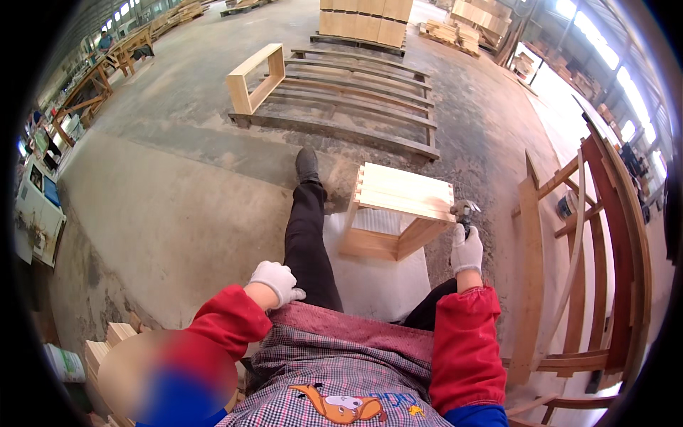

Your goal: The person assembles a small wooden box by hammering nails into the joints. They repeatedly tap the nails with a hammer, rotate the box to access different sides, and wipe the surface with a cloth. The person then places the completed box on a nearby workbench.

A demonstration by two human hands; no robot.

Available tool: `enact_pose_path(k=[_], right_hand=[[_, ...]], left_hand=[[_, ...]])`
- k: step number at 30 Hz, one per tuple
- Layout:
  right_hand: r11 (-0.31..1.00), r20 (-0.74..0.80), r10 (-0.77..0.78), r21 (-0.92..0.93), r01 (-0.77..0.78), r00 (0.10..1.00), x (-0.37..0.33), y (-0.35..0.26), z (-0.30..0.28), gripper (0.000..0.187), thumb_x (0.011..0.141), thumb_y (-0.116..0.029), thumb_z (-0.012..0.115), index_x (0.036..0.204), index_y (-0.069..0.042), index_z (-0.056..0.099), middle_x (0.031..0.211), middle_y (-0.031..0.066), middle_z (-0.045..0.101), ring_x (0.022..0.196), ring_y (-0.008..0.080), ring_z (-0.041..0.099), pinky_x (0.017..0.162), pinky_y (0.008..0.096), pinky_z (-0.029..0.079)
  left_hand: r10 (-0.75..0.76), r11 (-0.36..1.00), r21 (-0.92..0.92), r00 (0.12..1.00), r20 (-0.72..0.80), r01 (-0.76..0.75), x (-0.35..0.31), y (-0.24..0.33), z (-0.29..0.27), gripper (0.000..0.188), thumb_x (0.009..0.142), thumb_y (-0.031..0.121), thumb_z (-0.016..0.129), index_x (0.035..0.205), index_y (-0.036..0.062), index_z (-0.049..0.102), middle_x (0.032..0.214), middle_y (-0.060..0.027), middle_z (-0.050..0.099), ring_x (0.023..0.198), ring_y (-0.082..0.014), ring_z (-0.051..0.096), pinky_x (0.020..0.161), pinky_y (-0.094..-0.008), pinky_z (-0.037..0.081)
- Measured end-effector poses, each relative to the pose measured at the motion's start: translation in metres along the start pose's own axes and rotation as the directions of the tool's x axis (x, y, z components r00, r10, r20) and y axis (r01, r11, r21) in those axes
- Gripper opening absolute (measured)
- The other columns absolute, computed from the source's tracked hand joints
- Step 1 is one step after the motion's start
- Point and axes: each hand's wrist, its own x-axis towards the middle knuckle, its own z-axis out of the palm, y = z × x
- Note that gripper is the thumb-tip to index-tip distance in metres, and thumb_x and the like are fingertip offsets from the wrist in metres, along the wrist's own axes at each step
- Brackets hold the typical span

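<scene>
Workshop hall, bright windows along the upper right; grey concrete floor (163, 171), worn and stained, darker patches around the pallets.

Right hand (467, 250), white-gloved: fingers wrapped around the dark handle of a hammer (464, 209), close under the head. Hammer head sits at the right end of an open wooden box (404, 191); cannot tell whether the two touch. Left hand (274, 282), also gloved, is beside the left thigh, fingers curled; cannot tell whether anything is inside the grip.

Box stands on a white sheet (380, 288) on the floor, toward the sheet's far edge, its right side near the sheet's right edge. Pale planks form the top, interlocking joints at the left end.

Beyond the sheet, a slatted pallet (356, 89). A second box (244, 96) stands upright along its left edge, reaching the near left corner. Past the far edge, a stack of boards (364, 21) rests on another pallet (356, 43).

Right: a wooden rack (530, 277) with upright and cross pieces. Left: a pale machine cabinet (39, 206), timber benches (89, 89) farther back. Lower left: cut wood pieces (119, 332) next to a white tub (65, 363).
</scene>
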Motion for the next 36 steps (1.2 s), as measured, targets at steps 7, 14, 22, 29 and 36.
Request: enact_pose_path(k=[7,14,22,29,36], right_hand=[[0.998,0.021,0.032,0.058,-0.033,0.999,0.001,0.008,0.002,0.044,0.101,-0.044,0.053,0.104,0.000,0.057,0.087,0.0273,0.067,0.088,0.0486,0.065,0.076,0.0520,0.048],[0.991,0.018,0.020,0.131,-0.022,1.000,-0.002,0.014,0.004,0.043,0.102,-0.043,0.053,0.103,0.000,0.057,0.085,0.0256,0.066,0.084,0.0460,0.064,0.074,0.0497,0.048],[0.974,0.000,0.073,0.214,-0.071,0.997,-0.002,0.021,0.013,0.040,0.102,-0.040,0.057,0.105,0.000,0.059,0.078,0.0198,0.063,0.070,0.0342,0.060,0.070,0.0439,0.049],[0.922,0.091,0.139,0.352,-0.162,0.986,-0.006,0.008,0.000,0.028,0.103,-0.031,0.061,0.097,-0.004,0.058,0.070,-0.0026,0.052,0.063,0.0071,0.047,0.058,0.0277,0.041],[0.844,0.302,-0.027,0.518,-0.140,0.953,-0.028,-0.087,-0.017,0.038,0.090,-0.006,0.062,0.127,0.001,0.055,0.087,-0.0016,0.052,0.066,0.0058,0.051,0.055,0.0209,0.044]], left_hand=[[0.343,0.937,0.041,0.935,0.086,-0.347,-0.013,-0.009,0.015,0.030,0.090,0.038,0.058,0.082,0.0176,0.079,0.094,-0.0079,0.074,0.095,-0.0297,0.071,0.078,-0.0453,0.055],[0.408,0.904,0.049,0.890,0.204,-0.425,-0.065,-0.006,-0.039,0.033,0.091,0.039,0.057,0.079,0.0160,0.078,0.091,-0.0077,0.074,0.090,-0.0290,0.071,0.076,-0.0445,0.055],[-0.073,0.901,-0.407,0.870,-0.487,-0.153,0.060,-0.006,-0.111,0.043,0.088,0.048,0.066,0.106,0.0088,0.069,0.108,-0.0174,0.067,0.101,-0.0361,0.067,0.086,-0.0449,0.054],[-0.331,0.793,-0.593,0.914,-0.233,0.136,0.179,0.031,-0.092,0.099,0.082,0.051,0.072,0.160,0.0125,0.024,0.134,-0.0235,0.057,0.116,-0.0384,0.063,0.097,-0.0469,0.051],[-0.378,0.781,-0.623,0.828,-0.414,0.044,0.207,0.037,-0.059,0.082,0.083,0.037,0.066,0.154,0.0100,0.034,0.122,-0.0211,0.064,0.105,-0.0389,0.066,0.091,-0.0488,0.052]])
